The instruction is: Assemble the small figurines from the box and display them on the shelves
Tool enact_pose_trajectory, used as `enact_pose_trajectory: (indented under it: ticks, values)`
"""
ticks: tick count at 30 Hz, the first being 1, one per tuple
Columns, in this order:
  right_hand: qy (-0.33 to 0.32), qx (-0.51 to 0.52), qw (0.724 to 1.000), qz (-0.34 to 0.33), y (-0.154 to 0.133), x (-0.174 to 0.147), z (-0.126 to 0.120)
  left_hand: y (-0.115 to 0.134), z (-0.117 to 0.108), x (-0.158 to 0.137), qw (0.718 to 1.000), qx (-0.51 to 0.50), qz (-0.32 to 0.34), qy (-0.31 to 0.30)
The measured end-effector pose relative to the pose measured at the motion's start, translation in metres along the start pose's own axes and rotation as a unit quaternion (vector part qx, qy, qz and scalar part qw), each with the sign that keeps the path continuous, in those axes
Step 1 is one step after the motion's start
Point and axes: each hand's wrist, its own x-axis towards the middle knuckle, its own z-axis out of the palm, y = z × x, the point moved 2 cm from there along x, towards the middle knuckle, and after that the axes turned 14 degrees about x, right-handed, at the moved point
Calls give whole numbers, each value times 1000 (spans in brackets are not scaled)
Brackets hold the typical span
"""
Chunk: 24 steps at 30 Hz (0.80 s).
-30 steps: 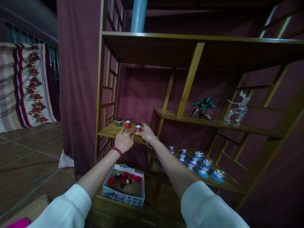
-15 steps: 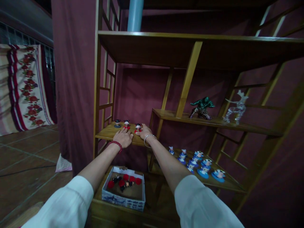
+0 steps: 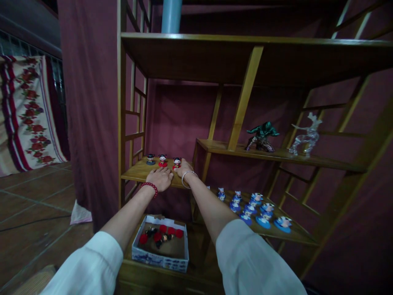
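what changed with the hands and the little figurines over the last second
Very little: only the view drifted. The left hand still lies on the small wooden shelf; the right hand still touches the nearest red-based figurine. The other two figurines and the box below have not moved.

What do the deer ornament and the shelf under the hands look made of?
Deer ornament: clear glass or acrylic, judging by its see-through, glinting body. Shelf: wood with a smooth yellowish-brown finish, probably varnished; the grain is too dim to confirm.
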Motion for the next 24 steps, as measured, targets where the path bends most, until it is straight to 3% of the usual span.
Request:
enact_pose_trajectory:
  ticks: [24]
  values:
    - [-17,-11,1000,0,7,26,21,2,-3,-5,1000,8,-11,18]
